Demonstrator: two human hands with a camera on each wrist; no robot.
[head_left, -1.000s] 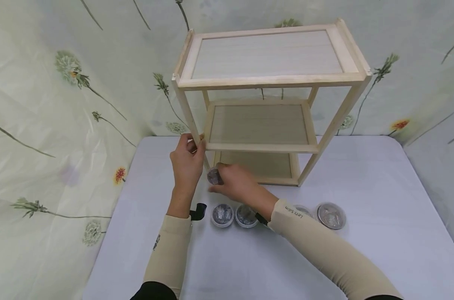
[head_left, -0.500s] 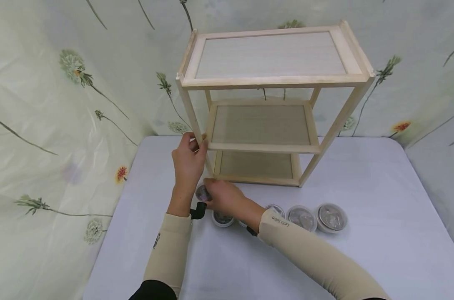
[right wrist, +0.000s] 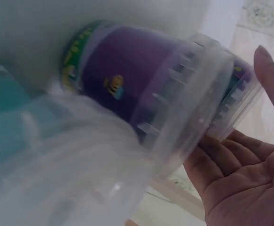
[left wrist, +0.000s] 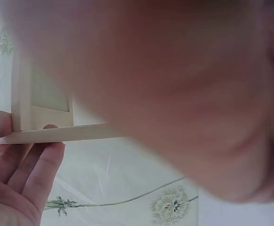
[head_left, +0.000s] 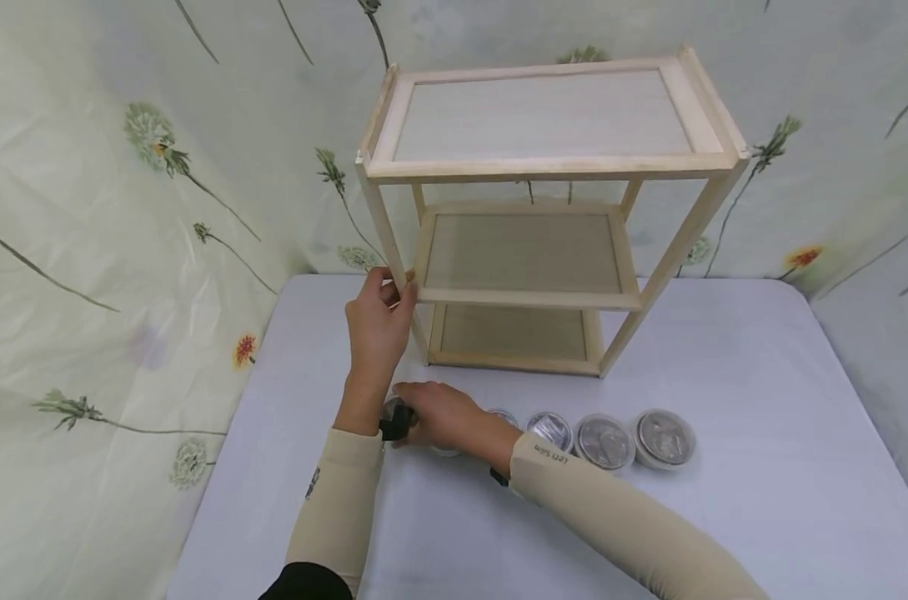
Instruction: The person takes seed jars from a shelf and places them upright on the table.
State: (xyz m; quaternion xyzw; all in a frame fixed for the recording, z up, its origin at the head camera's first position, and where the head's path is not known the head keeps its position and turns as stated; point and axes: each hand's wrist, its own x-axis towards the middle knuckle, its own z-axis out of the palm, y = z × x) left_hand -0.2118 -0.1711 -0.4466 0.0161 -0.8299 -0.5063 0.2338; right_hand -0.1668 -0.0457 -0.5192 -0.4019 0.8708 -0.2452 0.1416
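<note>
My left hand (head_left: 378, 329) pinches the left front post (left wrist: 57, 135) of a three-tier wooden shelf (head_left: 529, 297) at middle-shelf height. Below it, beside the left wrist, my right hand (head_left: 446, 414) curls round a small plastic jar (right wrist: 235, 94) low over the table. The left wrist's camera partly covers that jar in the head view. A nearer jar, purple with a clear lid and a printed bee (right wrist: 113, 87), stands beside the right fingers in the right wrist view. Blurred skin of the right hand fills much of the left wrist view.
Several more lidded jars (head_left: 605, 440) stand in a row to the right, in front of the shelf, partly behind the right forearm. A white cloth covers the table (head_left: 724, 517). Behind it hangs a floral backdrop (head_left: 161, 333).
My right hand has brought the jar from the shelf's lower left corner down towards me and left, to the row's left end. My left hand has kept its hold on the post.
</note>
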